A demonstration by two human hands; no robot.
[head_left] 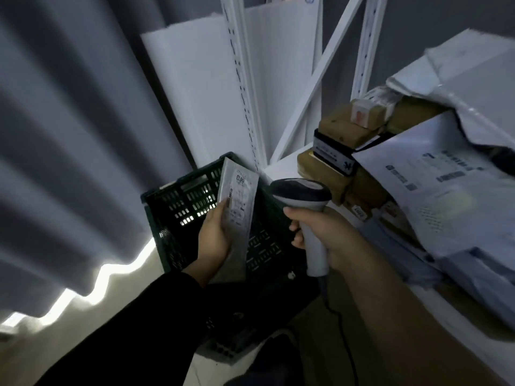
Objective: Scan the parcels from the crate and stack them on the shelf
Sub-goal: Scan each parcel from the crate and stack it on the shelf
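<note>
Head camera looks down — close over crate (172, 207); shelf (281, 168) at right.

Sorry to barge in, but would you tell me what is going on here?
A person is scanning parcels. The left grip holds a flat grey parcel, label up, over the dark green crate. The right grip is curled round a corded scanner, its head close to that parcel. Brown boxes and white mailers already lie piled on the white shelf.
</note>
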